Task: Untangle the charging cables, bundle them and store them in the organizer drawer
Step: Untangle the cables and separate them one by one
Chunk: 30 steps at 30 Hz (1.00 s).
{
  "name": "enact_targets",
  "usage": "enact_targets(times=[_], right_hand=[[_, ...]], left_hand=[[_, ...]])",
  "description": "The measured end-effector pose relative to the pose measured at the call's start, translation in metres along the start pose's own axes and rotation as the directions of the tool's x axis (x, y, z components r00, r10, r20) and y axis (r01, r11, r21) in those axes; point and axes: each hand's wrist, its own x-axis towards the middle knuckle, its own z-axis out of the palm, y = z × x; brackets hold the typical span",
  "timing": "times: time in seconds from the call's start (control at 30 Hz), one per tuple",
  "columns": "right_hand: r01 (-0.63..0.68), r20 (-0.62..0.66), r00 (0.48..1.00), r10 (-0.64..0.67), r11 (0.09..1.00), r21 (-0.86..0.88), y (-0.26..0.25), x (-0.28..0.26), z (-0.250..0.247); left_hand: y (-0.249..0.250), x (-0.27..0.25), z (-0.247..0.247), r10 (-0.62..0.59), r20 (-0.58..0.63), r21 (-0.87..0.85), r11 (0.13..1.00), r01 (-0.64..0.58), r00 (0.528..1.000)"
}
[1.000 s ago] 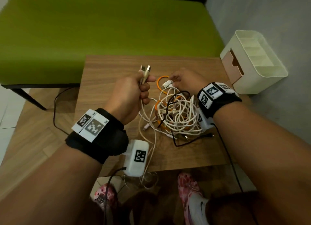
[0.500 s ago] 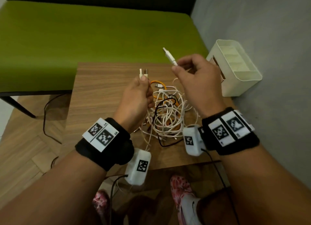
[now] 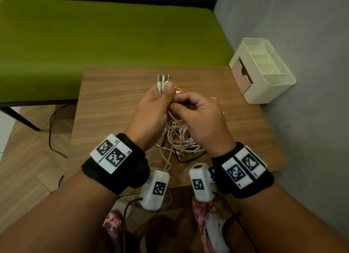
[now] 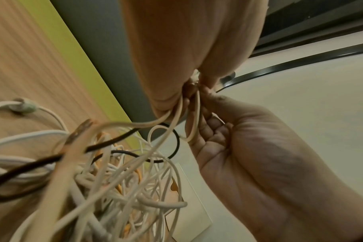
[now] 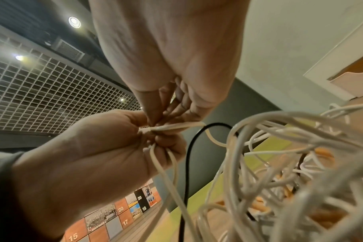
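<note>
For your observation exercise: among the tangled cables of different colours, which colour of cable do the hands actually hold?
The white cables. The left hand grips several with plugs sticking up; the right hand pinches one. The black cable and orange cable lie unheld.

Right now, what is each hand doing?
Left hand: gripping the white cable ends.
Right hand: pinching a white cable beside the left.

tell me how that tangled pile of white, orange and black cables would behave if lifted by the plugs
The tangled pile of white, orange and black cables looks floppy: strands sag in loose loops. It would probably rise as one clump, since the loops interlock. It seems light; the left hand holds several plugs.
</note>
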Motion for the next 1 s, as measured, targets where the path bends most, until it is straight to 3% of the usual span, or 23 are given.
enact_targets(times=[0.1, 0.2, 0.37, 0.43, 0.57, 0.63, 0.7, 0.8, 0.87, 1.0], right_hand=[[0.126, 0.024, 0.992, -0.124, 0.985, -0.121, 0.004, 0.001, -0.008], [0.368, 0.186, 0.929, -0.319, 0.849, -0.379, 0.011, 0.004, -0.021], [0.463, 0.291, 0.885, -0.362, 0.743, -0.484, 0.023, 0.012, -0.030], [0.428, 0.320, 0.901, -0.294, 0.723, -0.542, 0.025, 0.015, -0.036], [0.076, 0.164, 0.986, 0.042, 0.758, -0.648, 0.026, 0.025, -0.064], [0.002, 0.079, 0.996, 0.049, 0.840, -0.542, 0.022, 0.027, -0.070], [-0.023, 0.043, 0.998, 0.045, 0.908, -0.418, 0.014, 0.026, -0.065], [-0.025, 0.065, 0.997, 0.040, 0.978, -0.207, 0.004, 0.023, -0.053], [-0.042, 0.103, 0.993, 0.054, 0.993, -0.113, 0.001, 0.023, -0.046], [-0.087, 0.114, 0.989, 0.096, 0.993, -0.085, -0.001, 0.019, -0.038]], left_hand=[[0.005, -0.001, 0.004, 0.039, -0.046, -0.012, 0.999, -0.040, 0.998], [0.014, 0.001, 0.002, 0.067, -0.127, -0.106, 0.991, -0.080, 0.990], [0.023, -0.003, 0.004, 0.026, -0.024, -0.317, 0.948, -0.032, 0.999], [0.032, -0.001, 0.002, 0.040, 0.004, -0.330, 0.943, -0.037, 0.999], [0.051, 0.003, -0.015, 0.081, 0.013, -0.311, 0.948, -0.073, 0.997], [0.048, 0.004, -0.020, 0.108, -0.002, -0.189, 0.976, -0.107, 0.994], [0.037, 0.004, -0.022, 0.140, 0.005, 0.044, 0.989, -0.140, 0.990], [0.024, 0.001, -0.017, 0.132, 0.037, 0.333, 0.933, -0.136, 0.991], [0.021, -0.002, -0.012, 0.104, 0.077, 0.410, 0.903, -0.127, 0.992], [0.022, -0.013, 0.001, -0.024, 0.209, 0.550, 0.830, -0.097, 0.978]])
